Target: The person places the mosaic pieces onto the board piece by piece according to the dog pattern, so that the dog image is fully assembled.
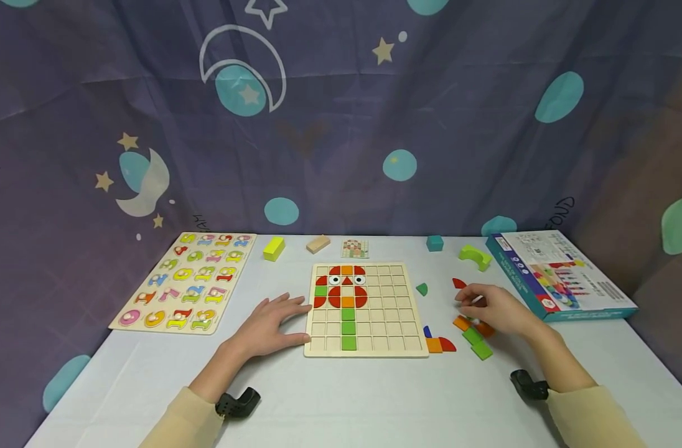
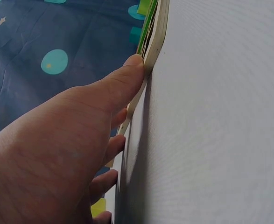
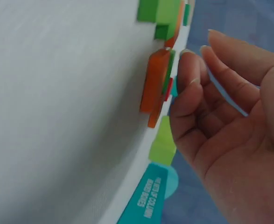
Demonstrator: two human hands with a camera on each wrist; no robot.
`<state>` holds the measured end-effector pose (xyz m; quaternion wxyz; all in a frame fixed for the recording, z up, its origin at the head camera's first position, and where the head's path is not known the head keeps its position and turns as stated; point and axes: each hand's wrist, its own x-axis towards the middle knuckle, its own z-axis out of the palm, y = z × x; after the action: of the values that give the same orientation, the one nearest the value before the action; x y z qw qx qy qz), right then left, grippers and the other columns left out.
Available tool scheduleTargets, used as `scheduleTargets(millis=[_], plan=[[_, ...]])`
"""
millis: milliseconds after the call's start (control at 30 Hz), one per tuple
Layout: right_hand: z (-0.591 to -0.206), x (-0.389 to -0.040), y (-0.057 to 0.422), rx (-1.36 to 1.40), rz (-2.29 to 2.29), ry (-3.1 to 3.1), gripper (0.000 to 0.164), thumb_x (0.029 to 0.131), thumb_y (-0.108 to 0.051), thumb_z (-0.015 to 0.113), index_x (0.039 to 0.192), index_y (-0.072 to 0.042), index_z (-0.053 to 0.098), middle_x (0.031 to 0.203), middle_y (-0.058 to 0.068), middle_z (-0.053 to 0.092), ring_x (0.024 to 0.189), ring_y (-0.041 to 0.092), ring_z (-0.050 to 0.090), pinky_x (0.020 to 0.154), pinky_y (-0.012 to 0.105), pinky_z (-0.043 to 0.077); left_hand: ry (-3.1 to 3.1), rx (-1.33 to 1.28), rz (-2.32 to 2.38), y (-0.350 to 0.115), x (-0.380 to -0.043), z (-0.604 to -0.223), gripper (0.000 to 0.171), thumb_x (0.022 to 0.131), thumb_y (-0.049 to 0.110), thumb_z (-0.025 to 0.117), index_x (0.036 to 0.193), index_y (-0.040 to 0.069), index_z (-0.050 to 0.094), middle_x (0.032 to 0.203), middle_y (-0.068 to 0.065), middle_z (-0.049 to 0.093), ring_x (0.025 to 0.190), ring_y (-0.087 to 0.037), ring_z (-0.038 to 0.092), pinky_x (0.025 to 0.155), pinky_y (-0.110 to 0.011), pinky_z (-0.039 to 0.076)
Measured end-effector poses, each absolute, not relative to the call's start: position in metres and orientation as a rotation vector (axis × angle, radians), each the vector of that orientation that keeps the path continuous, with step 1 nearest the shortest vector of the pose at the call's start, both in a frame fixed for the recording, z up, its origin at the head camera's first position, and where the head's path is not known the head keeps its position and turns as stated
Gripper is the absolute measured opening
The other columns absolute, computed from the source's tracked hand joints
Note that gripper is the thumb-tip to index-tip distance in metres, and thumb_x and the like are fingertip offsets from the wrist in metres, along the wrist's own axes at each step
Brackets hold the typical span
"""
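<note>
A square wooden grid board point(image 1: 374, 323) lies in the middle of the table, with red, orange and green pieces and two eye pieces set in its left columns. At the board's left edge is my left hand point(image 1: 274, 325), fingers spread; its thumb point(image 2: 122, 79) touches the rim. My right hand point(image 1: 495, 305) hovers over loose pieces on the right, its fingers bent. No piece shows between thumb and fingertips in the right wrist view. Under and around it lie orange pieces point(image 1: 462, 323), green squares point(image 1: 476, 344) and a red piece point(image 1: 458, 283).
Behind the board lies a small pattern card point(image 1: 355, 249). A number puzzle board point(image 1: 170, 298) is at left, a flat box point(image 1: 570, 274) at right. Blocks in yellow point(image 1: 274, 249), plain wood point(image 1: 318, 244), teal point(image 1: 434, 243) and lime point(image 1: 475, 256) stand along the back. An orange square point(image 1: 434, 345) lies by the board's corner.
</note>
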<state>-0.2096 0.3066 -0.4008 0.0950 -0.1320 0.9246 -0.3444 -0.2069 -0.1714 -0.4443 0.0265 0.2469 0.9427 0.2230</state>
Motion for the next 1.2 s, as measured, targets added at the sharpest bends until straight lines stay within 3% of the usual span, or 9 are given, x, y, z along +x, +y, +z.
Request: scheduleTargets(millis=[600, 900, 1200], plan=[[-0.400, -0.209, 0.302, -0.448, -0.760, 2.720, 0.020, 0.088, -0.015, 0.080, 0.104, -0.009, 0.070, 0.094, -0.001, 0.060, 0.086, 0.019, 0.054, 0.075, 0.026, 0.053, 2.915, 0.768, 0.687, -0.173, -0.207, -0.444, 0.067, 0.086, 0.059, 0.072, 0.141, 0.022, 0.061, 0.153, -0.002, 0.047, 0.147, -0.032, 0.032, 0.117, -0.061, 0.016], [-0.399, -0.208, 0.303, -0.507, -0.720, 2.717, 0.025, 0.085, -0.017, 0.083, 0.105, -0.009, 0.068, 0.093, -0.001, 0.058, 0.086, 0.018, 0.053, 0.073, 0.025, 0.053, 2.916, 0.786, 0.681, -0.173, -0.209, -0.444, 0.066, 0.087, 0.058, 0.072, 0.141, 0.022, 0.062, 0.153, -0.003, 0.048, 0.146, -0.033, 0.032, 0.117, -0.062, 0.017], [-0.398, -0.207, 0.297, -0.499, -0.791, 2.677, 0.025, 0.085, -0.014, 0.083, 0.096, -0.011, 0.061, 0.082, 0.000, 0.054, 0.080, 0.020, 0.052, 0.065, 0.024, 0.048, 2.914, 0.787, 0.687, -0.173, -0.209, -0.446, 0.066, 0.087, 0.058, 0.072, 0.141, 0.021, 0.062, 0.152, -0.003, 0.049, 0.146, -0.033, 0.033, 0.117, -0.062, 0.017]])
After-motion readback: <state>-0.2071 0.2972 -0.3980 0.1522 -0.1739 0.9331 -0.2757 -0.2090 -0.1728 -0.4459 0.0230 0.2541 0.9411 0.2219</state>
